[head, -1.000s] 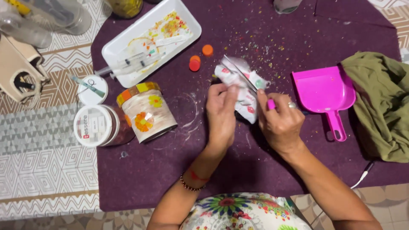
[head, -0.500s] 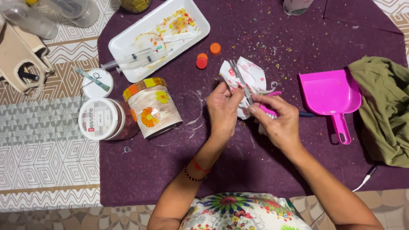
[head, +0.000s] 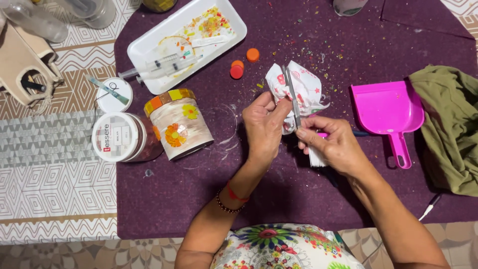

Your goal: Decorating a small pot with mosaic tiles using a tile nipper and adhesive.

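Head view shows the left hand (head: 264, 127) pinching a crumpled patterned cloth (head: 298, 89) just above both hands, while the right hand (head: 336, 144) pinches a slim metal tool (head: 293, 97), possibly tweezers, whose long axis points away into the cloth.

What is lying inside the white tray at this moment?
In the white tray: two syringes and scattered coloured mosaic bits. Whether anything lies beneath the syringes cannot be seen.
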